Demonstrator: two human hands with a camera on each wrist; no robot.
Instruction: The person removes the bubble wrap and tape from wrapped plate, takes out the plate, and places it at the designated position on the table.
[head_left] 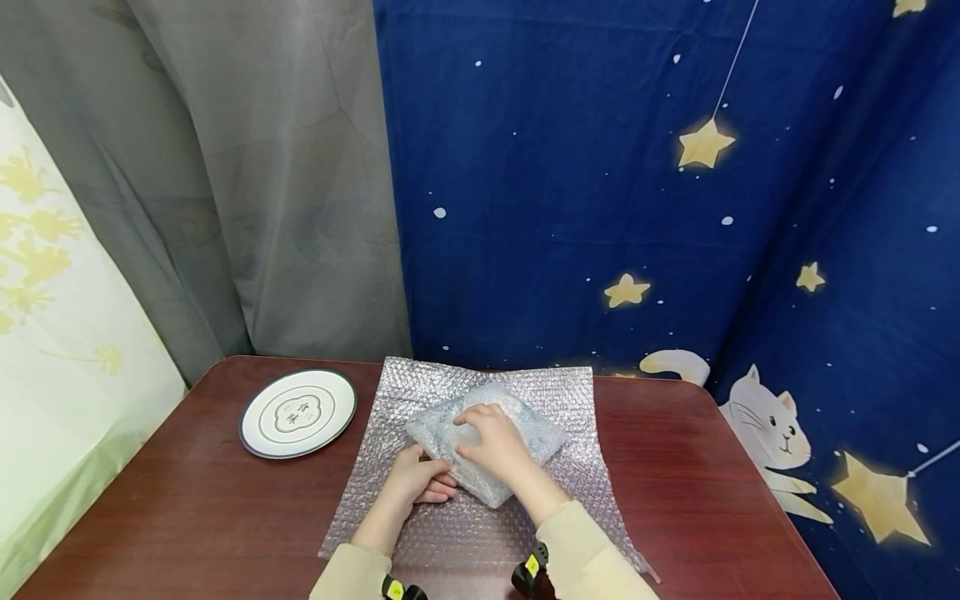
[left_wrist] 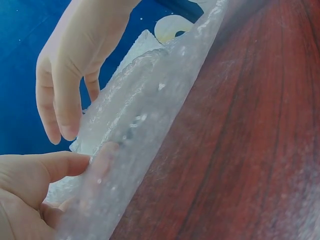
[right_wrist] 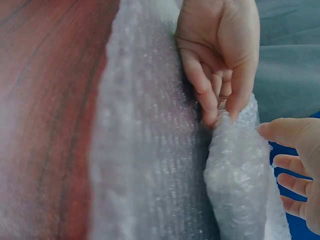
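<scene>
A flat bundle in bubble wrap [head_left: 542,427] lies cornerwise on a larger sheet of bubble wrap [head_left: 401,396]; a faint bluish pattern shows through its layers. At its near left edge my left hand [head_left: 422,479] pinches the wrap, thumb on top and fingers beneath. The right wrist view shows this grip on the puffy edge of the bundle [right_wrist: 237,185]. My right hand [head_left: 491,443] is over the middle of the bundle, its fingers loosely bent and holding nothing. In the left wrist view, fingers of my right hand [left_wrist: 75,65] point down above the wrap.
A white plate [head_left: 330,408] with a dark rim and printed characters sits to the left on the reddish-brown table [head_left: 187,492]. Grey and starry blue curtains [head_left: 540,183] hang right behind the table's far edge. The sheet reaches toward the near edge.
</scene>
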